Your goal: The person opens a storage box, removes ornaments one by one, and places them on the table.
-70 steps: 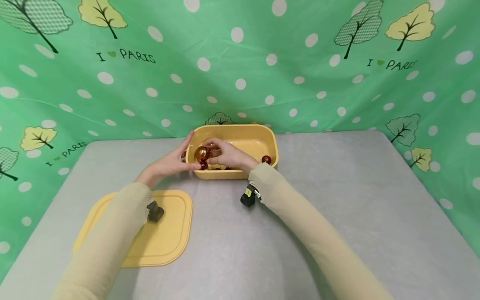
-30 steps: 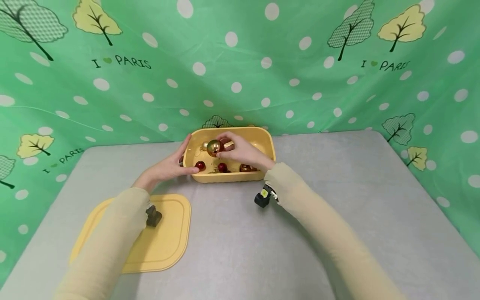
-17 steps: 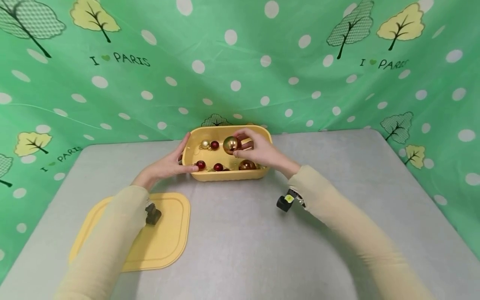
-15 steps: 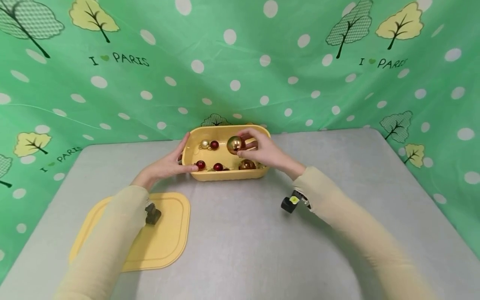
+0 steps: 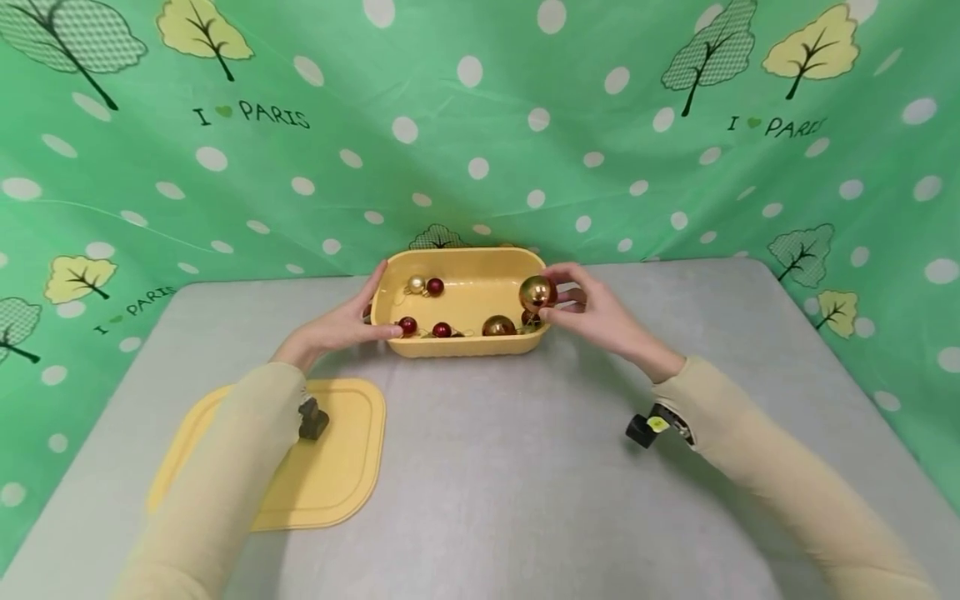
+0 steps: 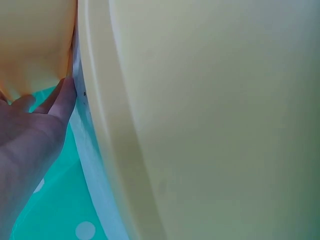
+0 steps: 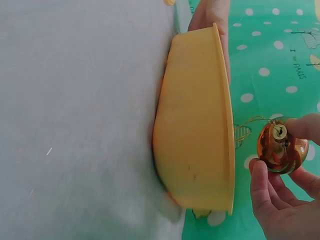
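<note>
We see the gold bauble [image 5: 537, 293] above the right end of the yellow container [image 5: 465, 348]. It should be light, slippery and perhaps fragile, so we would hold it gently around its middle. Being round, it has no long axis (its cap [image 7: 279, 131] faces the right wrist camera). The right hand [image 5: 596, 311] pinches it with bent fingers; the left hand [image 5: 337, 325], spread wide, grips the container's left end.

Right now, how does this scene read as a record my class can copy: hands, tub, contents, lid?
Left hand: touching left end of yellow tub
Right hand: pinching large gold bauble at tub's right end
Tub: open, on grey table
Contents visible: small pale-gold bauble, small red baubles, second gold bauble
Yellow lid: off, partly hidden by left sleeve
</note>
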`<state>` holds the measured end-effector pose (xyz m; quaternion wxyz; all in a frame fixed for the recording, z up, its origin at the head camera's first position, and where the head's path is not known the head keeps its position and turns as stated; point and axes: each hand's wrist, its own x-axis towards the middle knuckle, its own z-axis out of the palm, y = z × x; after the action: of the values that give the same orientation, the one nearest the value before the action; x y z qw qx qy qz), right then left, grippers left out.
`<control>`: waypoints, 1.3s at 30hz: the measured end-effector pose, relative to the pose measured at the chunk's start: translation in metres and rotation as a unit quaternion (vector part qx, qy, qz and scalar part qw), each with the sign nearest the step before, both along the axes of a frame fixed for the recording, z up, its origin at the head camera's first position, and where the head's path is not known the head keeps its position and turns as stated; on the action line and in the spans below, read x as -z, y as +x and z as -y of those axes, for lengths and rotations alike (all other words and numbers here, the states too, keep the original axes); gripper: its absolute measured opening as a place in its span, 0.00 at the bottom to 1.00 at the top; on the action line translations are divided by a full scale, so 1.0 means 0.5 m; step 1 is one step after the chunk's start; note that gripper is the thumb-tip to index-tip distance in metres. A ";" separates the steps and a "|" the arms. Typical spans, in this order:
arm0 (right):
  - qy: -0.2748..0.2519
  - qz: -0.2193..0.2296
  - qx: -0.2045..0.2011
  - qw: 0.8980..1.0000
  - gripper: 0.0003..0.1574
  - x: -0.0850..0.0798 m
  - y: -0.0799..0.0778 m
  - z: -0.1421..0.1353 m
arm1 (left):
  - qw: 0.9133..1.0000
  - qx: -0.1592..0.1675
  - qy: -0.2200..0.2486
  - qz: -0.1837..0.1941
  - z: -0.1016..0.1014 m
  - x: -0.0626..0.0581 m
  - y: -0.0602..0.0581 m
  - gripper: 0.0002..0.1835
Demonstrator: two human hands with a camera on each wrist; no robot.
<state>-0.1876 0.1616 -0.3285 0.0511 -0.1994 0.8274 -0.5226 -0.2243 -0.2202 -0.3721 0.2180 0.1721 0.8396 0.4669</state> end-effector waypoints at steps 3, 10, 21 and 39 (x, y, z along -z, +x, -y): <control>0.004 -0.008 0.003 1.000 0.34 -0.001 0.005 -0.022 | 1.000 -0.004 0.000 0.006 0.000 0.000 -0.001 0.62; 0.056 -0.012 0.022 0.998 0.32 0.016 0.009 -0.064 | 1.000 -0.012 0.005 0.013 0.005 -0.002 -0.002 0.62; 0.121 0.007 0.043 0.992 0.30 0.063 0.015 -0.115 | 1.000 -0.005 0.001 0.008 0.001 -0.006 -0.007 0.62; 0.159 0.019 0.015 0.987 0.39 0.101 0.004 -0.141 | 1.000 -0.005 0.004 0.014 0.002 0.005 -0.008 0.62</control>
<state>-0.1854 0.2319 -0.3789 0.0906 -0.1665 0.9014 -0.3893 -0.2282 -0.2212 -0.3747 0.2270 0.1623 0.8356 0.4732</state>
